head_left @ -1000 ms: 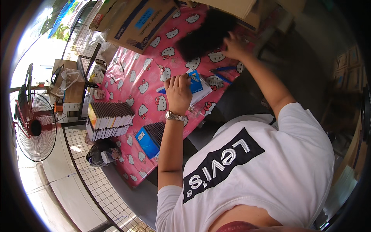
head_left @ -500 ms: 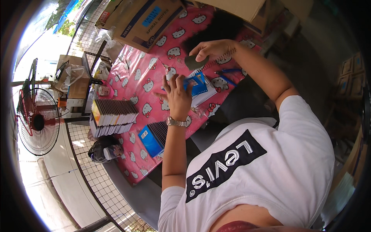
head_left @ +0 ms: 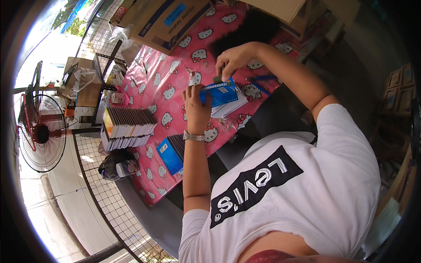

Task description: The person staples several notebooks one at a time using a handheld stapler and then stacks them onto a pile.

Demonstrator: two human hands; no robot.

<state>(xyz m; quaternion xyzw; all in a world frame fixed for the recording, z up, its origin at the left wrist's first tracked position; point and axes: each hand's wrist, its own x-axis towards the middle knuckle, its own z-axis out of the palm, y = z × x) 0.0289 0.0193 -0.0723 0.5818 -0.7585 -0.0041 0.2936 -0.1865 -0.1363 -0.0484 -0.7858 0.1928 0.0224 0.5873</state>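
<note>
A small blue-covered notebook (head_left: 220, 97) is raised at a tilt over the pink table. My left hand (head_left: 196, 107) has its fingers closed on the notebook's left end. At the notebook's upper edge is my right hand (head_left: 237, 60), fingers pinched on a small dark flat piece (head_left: 218, 79) that is partly hidden. Beneath the notebook lie white sheets with punched edges (head_left: 232, 107). Blue-handled pliers (head_left: 262, 81) rest to the right of them. Behind my right hand spreads a dark heap (head_left: 250, 33) that looks like loose wire coils.
Left on the table stand a stack of spiral notebooks (head_left: 129, 125) and a smaller blue-covered stack (head_left: 171, 155). A cardboard box (head_left: 171, 22) is at the back. Beyond the left edge are a fan (head_left: 41, 131), a dark bag (head_left: 112, 168) and a wire mesh fence (head_left: 109, 210).
My left hand has closed on the blue notebook and lifted it off the sheets. My right hand has brought the dark piece down to the notebook's edge.
</note>
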